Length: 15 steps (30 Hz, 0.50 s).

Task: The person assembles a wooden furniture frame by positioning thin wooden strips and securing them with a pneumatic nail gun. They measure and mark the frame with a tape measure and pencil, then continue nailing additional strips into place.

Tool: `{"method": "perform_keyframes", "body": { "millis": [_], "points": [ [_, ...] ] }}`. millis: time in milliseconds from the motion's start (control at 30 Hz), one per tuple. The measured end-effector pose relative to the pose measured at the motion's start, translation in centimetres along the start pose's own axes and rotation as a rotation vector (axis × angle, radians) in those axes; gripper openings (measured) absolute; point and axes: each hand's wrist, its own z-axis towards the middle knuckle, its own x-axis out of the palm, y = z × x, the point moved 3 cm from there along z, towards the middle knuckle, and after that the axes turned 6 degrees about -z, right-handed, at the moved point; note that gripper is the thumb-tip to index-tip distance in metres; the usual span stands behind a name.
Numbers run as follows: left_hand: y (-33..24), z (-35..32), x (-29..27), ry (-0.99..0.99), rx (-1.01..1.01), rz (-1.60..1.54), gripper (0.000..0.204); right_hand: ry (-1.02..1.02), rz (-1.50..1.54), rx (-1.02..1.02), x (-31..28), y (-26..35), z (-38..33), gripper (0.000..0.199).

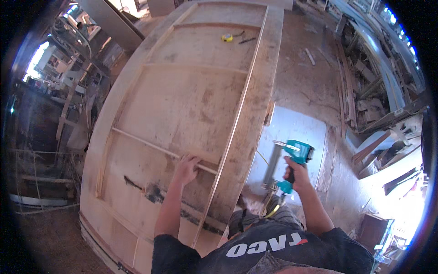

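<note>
My left hand (186,169) rests on a thin wooden strip (146,143), its fingers bent over the strip near the right end. The strip lies crosswise inside a large wooden panel frame (258,98). A long narrow lath (239,114) runs along the inner edge of the frame's right side. In my right hand (295,174) is a teal nail gun (299,150), gripped by its handle and held off to the right of the frame. From its lower end a yellow air hose (273,211) hangs toward my lap.
A yellow tape measure (227,38) and a small dark tool (247,40) lie at the panel's far end. Closer in, a dark thin stick (132,182) lies on it. A pale board (292,121) is on the floor to the right. Scrap timber (365,86) piles up along the far right.
</note>
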Motion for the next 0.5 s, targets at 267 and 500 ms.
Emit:
{"method": "perform_keyframes", "body": {
  "millis": [267, 500],
  "points": [
    [-3.6, -1.1, -1.4, -0.423, -0.016, 0.155, 0.038, -0.388, -0.04, -0.522, -16.7, 11.9, 3.3, 0.014],
    [-17.7, 7.7, 1.1, -0.68, 0.01, 0.087, 0.018, -0.579, 0.329, -0.646, -28.5, 21.4, 7.3, 0.023]
  ]
}}
